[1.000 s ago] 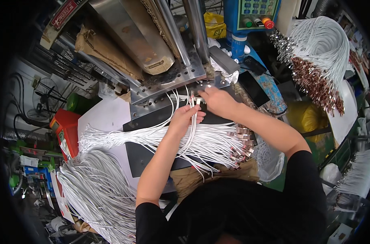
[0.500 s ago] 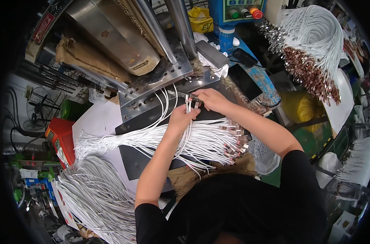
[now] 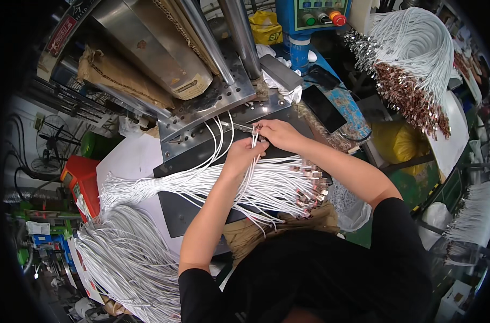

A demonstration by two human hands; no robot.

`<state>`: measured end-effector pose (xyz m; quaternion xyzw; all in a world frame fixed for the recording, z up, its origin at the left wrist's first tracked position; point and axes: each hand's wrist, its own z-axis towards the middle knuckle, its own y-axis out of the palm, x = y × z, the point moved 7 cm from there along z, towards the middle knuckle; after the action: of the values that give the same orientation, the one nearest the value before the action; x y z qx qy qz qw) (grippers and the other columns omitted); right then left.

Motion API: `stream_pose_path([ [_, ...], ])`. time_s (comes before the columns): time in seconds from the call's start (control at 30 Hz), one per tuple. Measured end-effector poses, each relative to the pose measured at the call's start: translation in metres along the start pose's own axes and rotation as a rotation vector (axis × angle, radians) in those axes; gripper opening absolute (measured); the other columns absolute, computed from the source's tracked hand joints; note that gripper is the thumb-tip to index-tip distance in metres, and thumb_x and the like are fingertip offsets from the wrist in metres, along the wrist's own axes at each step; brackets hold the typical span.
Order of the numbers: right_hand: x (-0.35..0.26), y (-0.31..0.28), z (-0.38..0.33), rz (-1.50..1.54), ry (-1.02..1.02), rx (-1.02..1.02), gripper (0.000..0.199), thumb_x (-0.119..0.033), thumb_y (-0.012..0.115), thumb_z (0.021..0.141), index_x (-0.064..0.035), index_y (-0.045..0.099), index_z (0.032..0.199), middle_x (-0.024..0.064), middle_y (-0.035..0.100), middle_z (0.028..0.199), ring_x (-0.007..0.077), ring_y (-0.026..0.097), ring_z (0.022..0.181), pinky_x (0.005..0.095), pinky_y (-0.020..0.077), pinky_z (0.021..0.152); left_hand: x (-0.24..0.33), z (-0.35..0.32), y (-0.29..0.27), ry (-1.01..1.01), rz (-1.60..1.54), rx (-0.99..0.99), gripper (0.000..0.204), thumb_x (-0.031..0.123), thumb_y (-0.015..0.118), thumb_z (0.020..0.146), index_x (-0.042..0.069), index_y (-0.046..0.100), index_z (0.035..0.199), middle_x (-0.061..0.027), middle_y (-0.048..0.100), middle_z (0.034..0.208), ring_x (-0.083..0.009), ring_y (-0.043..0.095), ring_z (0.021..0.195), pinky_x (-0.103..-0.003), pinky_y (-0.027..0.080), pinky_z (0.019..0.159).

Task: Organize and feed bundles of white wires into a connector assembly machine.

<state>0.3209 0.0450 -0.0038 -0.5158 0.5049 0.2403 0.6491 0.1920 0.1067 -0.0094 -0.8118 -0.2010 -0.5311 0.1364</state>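
Held white cables [image 3: 250,172] just in front of the press [image 3: 208,113]. Left hand [image 3: 243,154] closed round them; right hand [image 3: 277,134] at the tips [image 3: 255,128], can't tell if pinching. Probably light, floppy, slick; tips likely fragile. Hold just behind those.

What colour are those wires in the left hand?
The wires are white. The head view, the only one, shows it best.

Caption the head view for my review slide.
Left hand holding a few white cables, right hand at their ends, a fanned cable bundle below and a metal machine beyond.
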Motion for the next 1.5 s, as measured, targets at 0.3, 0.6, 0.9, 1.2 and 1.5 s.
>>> stream_pose_path([
  [0.3, 0.021, -0.014, 0.005, 0.377, 0.167, -0.046, 0.035, -0.016, 0.066, 0.084, 0.0030, 0.069, 0.113, 0.0053, 0.069, 0.080, 0.0109, 0.062, 0.071, 0.0264, 0.0471, 0.065, -0.005, 0.001, -0.031, -0.119, -0.341, -0.022, 0.028, 0.026, 0.063, 0.099, 0.003, 0.071, 0.112, 0.0013, 0.065, 0.081, -0.0083, 0.058, 0.069, -0.023, 0.048, 0.065],
  [0.6, 0.017, -0.015, 0.007, 0.385, 0.127, -0.062, 0.034, -0.014, 0.066, 0.084, 0.0031, 0.069, 0.113, 0.0025, 0.066, 0.078, 0.0071, 0.055, 0.066, 0.0236, 0.0421, 0.059, -0.005, -0.001, -0.025, -0.128, -0.257, 0.050, 0.028, 0.024, 0.061, 0.099, 0.001, 0.072, 0.111, 0.0021, 0.060, 0.074, -0.0083, 0.052, 0.062, -0.021, 0.042, 0.059],
  [0.9, 0.014, -0.009, 0.004, 0.375, 0.063, -0.124, 0.034, -0.013, 0.064, 0.085, 0.0042, 0.068, 0.114, 0.0037, 0.068, 0.082, 0.0079, 0.059, 0.071, 0.0241, 0.0456, 0.066, -0.005, 0.001, -0.019, -0.110, -0.132, -0.059, 0.023, 0.021, 0.063, 0.097, 0.001, 0.074, 0.101, 0.0018, 0.059, 0.071, -0.0082, 0.051, 0.061, -0.021, 0.038, 0.057],
  [1.2, 0.007, -0.017, -0.002, 0.159, -0.028, -0.129, 0.042, -0.026, 0.079, 0.083, 0.0031, 0.069, 0.112, 0.0084, 0.072, 0.087, 0.0104, 0.065, 0.077, 0.0252, 0.0489, 0.070, -0.010, 0.006, -0.033, -0.075, -0.254, 0.043, 0.027, 0.027, 0.062, 0.100, 0.004, 0.071, 0.110, 0.0018, 0.061, 0.077, -0.0081, 0.053, 0.063, -0.021, 0.044, 0.060],
  [1.5, 0.019, -0.030, -0.006, 0.303, 0.088, -0.102, 0.048, -0.034, 0.083, 0.081, 0.0027, 0.070, 0.110, 0.0091, 0.072, 0.086, 0.0115, 0.064, 0.072, 0.0282, 0.0495, 0.064, 0.004, -0.001, -0.026, -0.167, -0.290, -0.003, 0.024, 0.027, 0.063, 0.099, 0.006, 0.073, 0.107, 0.0027, 0.061, 0.076, -0.0074, 0.055, 0.064, -0.022, 0.044, 0.059],
])
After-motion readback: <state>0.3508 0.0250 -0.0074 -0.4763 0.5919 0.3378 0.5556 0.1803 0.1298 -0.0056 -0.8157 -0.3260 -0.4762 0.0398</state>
